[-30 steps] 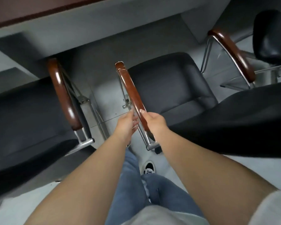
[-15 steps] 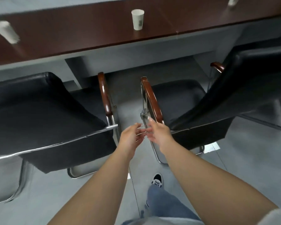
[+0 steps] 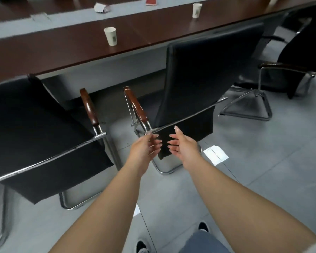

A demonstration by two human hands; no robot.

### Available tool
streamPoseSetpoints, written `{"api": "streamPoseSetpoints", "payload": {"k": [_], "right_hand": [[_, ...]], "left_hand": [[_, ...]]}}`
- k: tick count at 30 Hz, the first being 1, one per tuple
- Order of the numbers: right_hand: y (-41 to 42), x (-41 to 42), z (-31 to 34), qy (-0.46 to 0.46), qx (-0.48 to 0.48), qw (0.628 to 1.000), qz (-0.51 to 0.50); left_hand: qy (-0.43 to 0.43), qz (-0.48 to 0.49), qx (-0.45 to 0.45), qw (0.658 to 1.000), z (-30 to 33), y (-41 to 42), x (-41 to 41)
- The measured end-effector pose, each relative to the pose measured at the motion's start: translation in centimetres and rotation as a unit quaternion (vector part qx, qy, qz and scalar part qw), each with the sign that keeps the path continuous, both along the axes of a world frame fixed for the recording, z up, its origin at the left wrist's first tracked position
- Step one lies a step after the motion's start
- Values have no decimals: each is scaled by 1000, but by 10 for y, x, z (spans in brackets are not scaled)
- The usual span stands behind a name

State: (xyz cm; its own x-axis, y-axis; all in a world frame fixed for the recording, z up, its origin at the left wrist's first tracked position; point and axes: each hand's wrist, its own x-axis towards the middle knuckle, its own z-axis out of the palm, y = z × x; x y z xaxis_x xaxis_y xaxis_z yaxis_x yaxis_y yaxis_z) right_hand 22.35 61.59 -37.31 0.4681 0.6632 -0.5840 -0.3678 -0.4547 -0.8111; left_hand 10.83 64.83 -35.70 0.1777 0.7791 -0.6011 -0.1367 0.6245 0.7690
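The person's left hand (image 3: 146, 148) and right hand (image 3: 182, 147) hover side by side, palms turned toward each other, fingers loose and spread, grasping nothing. They are just behind the black chair (image 3: 208, 70), which stands on the grey floor (image 3: 263, 161) with its tall back toward the person and its front drawn up to the near edge of the desk (image 3: 62, 50). The chrome bar (image 3: 190, 117) across the chair's back runs just above both hands (the left fingertips come very close to its left end, but blur hides whether they touch). The chair's wooden armrest (image 3: 136, 105) rises at its left side. A second black chair (image 3: 35, 125) stands apart to the left, and a paper cup (image 3: 110, 36) stands on the desk close to that near edge.
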Motion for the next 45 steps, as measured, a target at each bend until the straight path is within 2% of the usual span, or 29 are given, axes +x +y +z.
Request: {"api": "streamPoseSetpoints", "payload": {"k": [6,11,19,27,31,38,45], "right_hand": [[-51,107,3,30,18,999,-30],[-79,228,14,31,46,997,-45],[-86,349,2,58,58,992,-95],[11,463,-20,27,28,997,-67],[83,523,-8,-8,5,999,-43],[179,616,7,8,22,999,-36],[307,656,-28,22,-7,995,101]], "left_hand": [[13,-22,2,1000,11,-39,111],[-39,-35,-7,999,17,-66,233],[-31,-59,-3,998,15,-52,355],[-47,-61,-31,997,-25,40,482],[-42,-44,-63,996,-32,104,538],[-45,-34,-72,996,-35,195,611],[-8,78,-81,994,-58,286,648]]}}
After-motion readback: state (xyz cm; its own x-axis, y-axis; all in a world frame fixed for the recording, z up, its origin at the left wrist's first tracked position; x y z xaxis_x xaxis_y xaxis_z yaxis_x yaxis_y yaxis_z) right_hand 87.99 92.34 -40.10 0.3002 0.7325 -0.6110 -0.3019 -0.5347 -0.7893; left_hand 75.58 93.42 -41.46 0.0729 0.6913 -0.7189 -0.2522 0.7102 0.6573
